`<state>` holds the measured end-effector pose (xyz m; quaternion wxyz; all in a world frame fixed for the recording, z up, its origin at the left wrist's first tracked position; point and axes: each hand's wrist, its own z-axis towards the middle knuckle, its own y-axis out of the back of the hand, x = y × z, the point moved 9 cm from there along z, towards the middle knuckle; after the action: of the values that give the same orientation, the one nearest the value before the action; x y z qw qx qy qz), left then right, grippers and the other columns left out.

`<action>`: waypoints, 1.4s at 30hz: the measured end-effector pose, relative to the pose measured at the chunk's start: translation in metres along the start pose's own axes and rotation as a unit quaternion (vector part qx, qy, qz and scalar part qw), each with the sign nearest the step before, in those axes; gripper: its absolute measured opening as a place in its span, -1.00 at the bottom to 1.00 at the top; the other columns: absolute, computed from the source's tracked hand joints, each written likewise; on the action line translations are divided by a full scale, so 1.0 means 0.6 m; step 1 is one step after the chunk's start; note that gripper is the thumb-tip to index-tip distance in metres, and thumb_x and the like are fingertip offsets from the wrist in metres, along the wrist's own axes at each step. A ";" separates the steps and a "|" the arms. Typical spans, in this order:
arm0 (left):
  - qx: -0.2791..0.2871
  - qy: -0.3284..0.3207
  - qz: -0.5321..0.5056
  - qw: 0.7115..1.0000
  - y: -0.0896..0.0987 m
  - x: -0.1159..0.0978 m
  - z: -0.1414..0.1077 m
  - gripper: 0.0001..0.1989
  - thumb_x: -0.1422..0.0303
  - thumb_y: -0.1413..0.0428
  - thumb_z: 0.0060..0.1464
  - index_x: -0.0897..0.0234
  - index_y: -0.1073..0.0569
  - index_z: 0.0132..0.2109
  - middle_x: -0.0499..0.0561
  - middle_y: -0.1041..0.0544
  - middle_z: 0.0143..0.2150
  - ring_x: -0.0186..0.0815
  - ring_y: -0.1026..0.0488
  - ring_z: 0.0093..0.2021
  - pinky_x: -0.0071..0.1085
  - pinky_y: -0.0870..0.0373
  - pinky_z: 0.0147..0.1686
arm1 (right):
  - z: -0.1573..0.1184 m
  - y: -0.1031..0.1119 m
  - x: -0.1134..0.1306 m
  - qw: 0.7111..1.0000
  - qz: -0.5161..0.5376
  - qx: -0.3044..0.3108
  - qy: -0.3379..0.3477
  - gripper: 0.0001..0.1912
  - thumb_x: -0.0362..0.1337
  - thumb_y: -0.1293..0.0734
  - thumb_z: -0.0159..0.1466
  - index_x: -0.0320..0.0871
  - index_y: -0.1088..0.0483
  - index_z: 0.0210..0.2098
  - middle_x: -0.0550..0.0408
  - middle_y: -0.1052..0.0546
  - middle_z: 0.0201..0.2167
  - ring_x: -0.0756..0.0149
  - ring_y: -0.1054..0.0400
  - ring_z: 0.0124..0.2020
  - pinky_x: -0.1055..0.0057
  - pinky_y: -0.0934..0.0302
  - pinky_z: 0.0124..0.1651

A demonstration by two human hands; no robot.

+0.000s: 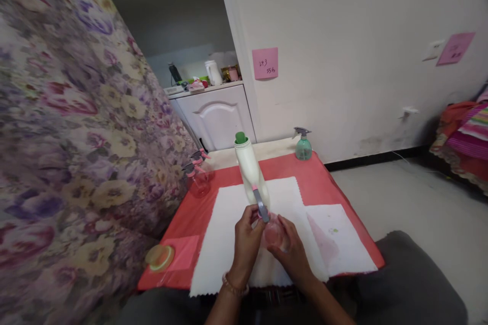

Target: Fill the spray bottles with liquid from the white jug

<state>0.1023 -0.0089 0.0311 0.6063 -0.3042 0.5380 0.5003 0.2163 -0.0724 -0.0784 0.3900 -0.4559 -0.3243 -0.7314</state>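
Observation:
A clear pink spray bottle (273, 237) is between my two hands, tilted over the white cloth (224, 223). My left hand (248, 231) is closed at its neck, fingers around the collar of the grey and pink spray head (261, 204). Round the bottle's body wraps my right hand (292, 249). Just beyond them stands a large cream bottle (249, 165) with an open threaded mouth and something green (240, 137) in it. Its lower part is partly hidden behind the spray head.
The table has a red cover (179, 223). Pink spray bottles (199, 183) stand at its left, a green spray bottle (303, 148) at the back right. A yellowish round lid (160, 257) lies at the left edge. A second white cloth (348, 244) lies right. A floral curtain (95, 162) hangs left.

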 end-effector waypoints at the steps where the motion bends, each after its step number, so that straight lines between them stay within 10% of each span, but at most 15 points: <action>1: 0.003 0.000 0.000 1.000 -0.001 0.000 0.000 -0.81 0.30 -0.14 0.10 0.24 -0.44 -0.13 0.04 -0.56 -0.15 -0.23 -0.49 -0.11 -0.30 -0.41 -0.05 | 0.000 0.000 0.000 1.000 0.000 0.001 0.001 -0.27 -0.11 -0.40 0.15 -0.08 -0.11 0.24 -0.10 -0.30 0.18 -0.01 -0.18 0.22 -0.01 -0.09 0.28; 21: -0.003 -0.014 0.013 1.000 -0.001 0.013 -0.003 -0.83 0.36 -0.14 0.07 0.22 -0.45 -0.15 0.02 -0.59 -0.15 -0.22 -0.51 -0.11 -0.30 -0.40 -0.05 | -0.002 0.005 0.001 1.000 0.000 -0.002 0.007 -0.30 -0.14 -0.40 0.15 -0.06 -0.15 0.23 -0.08 -0.32 0.19 0.02 -0.21 0.22 0.02 -0.13 0.28; 31: 0.004 -0.049 0.018 0.999 -0.001 0.014 -0.004 -0.72 0.44 -0.10 0.03 0.22 -0.44 -0.06 0.04 -0.59 -0.10 -0.21 -0.52 -0.09 -0.28 -0.42 -0.04 | 0.089 0.024 0.150 0.997 0.007 0.039 0.066 -0.61 -0.25 -0.33 0.19 -0.03 -0.40 0.02 0.03 -0.46 -0.11 0.19 -0.40 -0.13 0.20 -0.36 -0.01; 42: 0.012 -0.093 0.061 0.994 0.014 -0.008 -0.019 -0.62 0.50 -0.07 0.00 0.20 -0.46 0.00 0.07 -0.55 -0.02 -0.18 -0.47 0.00 -0.20 -0.35 0.08 | 0.100 -0.001 0.161 0.992 -0.046 0.071 0.096 -0.74 -0.28 -0.28 0.23 -0.05 -0.47 -0.10 0.08 -0.37 -0.29 0.24 -0.34 -0.24 0.31 -0.34 -0.16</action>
<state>0.0910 -0.0183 0.0346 0.6257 -0.2156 0.5033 0.5557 0.2133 -0.0488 0.0325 0.4167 -0.3391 -0.3566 -0.7644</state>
